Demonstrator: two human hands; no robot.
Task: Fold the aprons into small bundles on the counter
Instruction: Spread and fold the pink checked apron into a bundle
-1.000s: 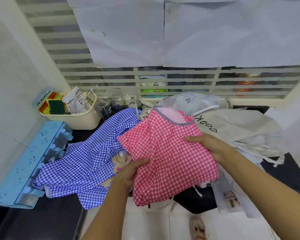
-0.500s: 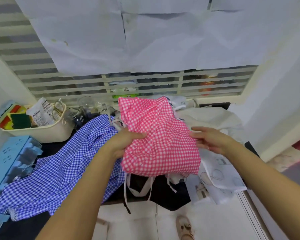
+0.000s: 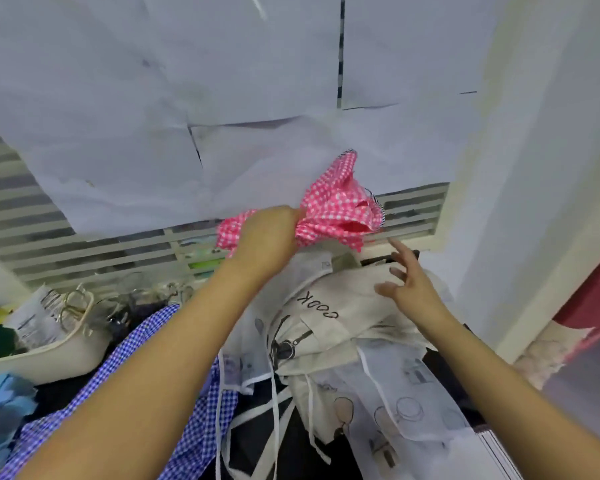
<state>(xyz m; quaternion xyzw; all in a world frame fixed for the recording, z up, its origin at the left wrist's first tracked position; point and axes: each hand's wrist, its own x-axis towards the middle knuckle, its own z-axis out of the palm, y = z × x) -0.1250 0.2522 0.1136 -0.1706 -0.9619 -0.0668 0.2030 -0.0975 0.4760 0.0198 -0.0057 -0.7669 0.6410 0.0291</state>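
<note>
Pink gingham apron [image 3: 340, 209]: bunched, held aloft before window louvres, clear of pile. L hand [image 3: 267, 237]: fist gripping it. R hand [image 3: 409, 285]: fingers spread, holding nothing, over cream COOK apron [image 3: 340, 306]. Blue gingham apron [image 3: 208, 427] lies left, nr basket [image 3: 49, 358].

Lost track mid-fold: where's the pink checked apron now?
Head view, upper centre: the left hand grips the pink checked apron bunched before the window slats, above the cream apron.
</note>
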